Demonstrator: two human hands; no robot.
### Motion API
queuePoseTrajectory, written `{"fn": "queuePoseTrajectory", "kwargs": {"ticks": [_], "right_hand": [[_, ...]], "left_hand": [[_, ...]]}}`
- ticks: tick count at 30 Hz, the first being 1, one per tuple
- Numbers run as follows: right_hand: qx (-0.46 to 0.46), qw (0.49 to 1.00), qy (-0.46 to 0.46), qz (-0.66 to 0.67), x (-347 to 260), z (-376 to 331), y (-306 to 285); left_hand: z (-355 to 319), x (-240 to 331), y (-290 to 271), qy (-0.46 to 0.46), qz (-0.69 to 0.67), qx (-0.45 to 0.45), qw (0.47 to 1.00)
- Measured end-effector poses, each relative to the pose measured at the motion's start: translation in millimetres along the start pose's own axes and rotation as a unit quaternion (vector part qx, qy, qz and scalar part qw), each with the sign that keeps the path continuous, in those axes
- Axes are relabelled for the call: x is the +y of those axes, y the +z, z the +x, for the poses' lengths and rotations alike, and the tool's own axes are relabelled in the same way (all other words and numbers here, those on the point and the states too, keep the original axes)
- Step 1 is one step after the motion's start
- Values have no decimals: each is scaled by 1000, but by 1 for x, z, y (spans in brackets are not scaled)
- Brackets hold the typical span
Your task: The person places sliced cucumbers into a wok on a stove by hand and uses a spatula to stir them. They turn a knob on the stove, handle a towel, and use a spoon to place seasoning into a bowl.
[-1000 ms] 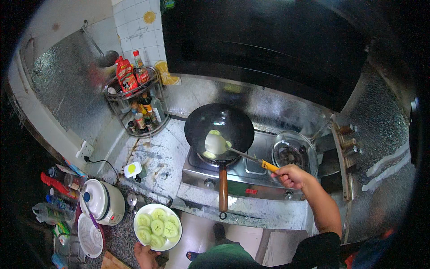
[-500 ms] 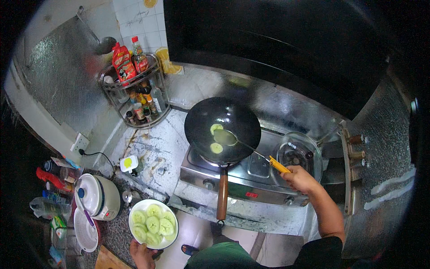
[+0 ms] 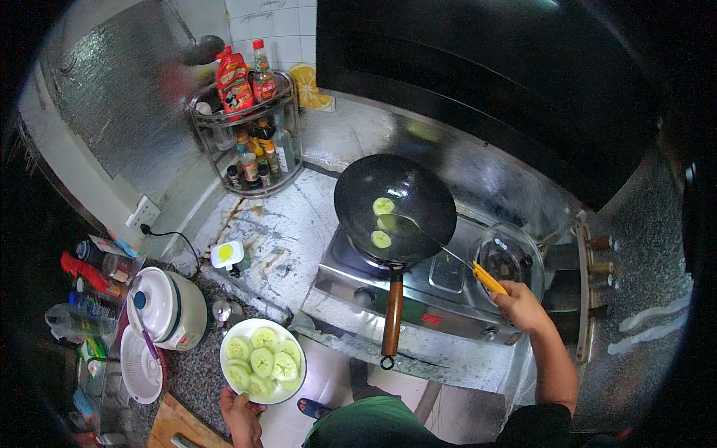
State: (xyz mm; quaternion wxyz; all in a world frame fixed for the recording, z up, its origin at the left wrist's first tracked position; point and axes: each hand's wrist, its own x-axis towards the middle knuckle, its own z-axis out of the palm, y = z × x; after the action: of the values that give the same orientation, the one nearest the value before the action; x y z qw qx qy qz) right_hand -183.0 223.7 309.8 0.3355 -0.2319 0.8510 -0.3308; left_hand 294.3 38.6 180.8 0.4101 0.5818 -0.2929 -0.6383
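My right hand is closed round the yellow handle of a metal spatula. Its thin shaft reaches left into a black wok, where the head lies low and is hard to make out. Pale green cucumber slices lie on the wok's bottom: one slice above the spatula head, another slice below it, and a third partly visible between. At the lower left, my left hand grips the near rim of a white plate with several cucumber slices on it.
The wok sits on a steel gas stove, its wooden handle toward me. A glass lid lies to the right. Further left stand a bottle rack, a white cooker, a basket and a cutting board.
The whole view has shifted, so the scene sits further right. The spatula head has dipped lower among the slices in the wok. Both hands keep their holds.
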Motion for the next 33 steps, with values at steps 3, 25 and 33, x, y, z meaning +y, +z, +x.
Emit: {"fn": "queuePoseTrajectory", "kwargs": {"ticks": [3,25,33], "right_hand": [[23,996,-30,-82,-9,-20,9],[162,940,-132,-269,-14,-57,37],[193,889,-181,-374,54,-24,-9]], "left_hand": [[1,-1,-9,9,-9,0,1000],[11,-4,-35,12,31,-5,999],[2,-2,-34,17,-3,-30,999]]}}
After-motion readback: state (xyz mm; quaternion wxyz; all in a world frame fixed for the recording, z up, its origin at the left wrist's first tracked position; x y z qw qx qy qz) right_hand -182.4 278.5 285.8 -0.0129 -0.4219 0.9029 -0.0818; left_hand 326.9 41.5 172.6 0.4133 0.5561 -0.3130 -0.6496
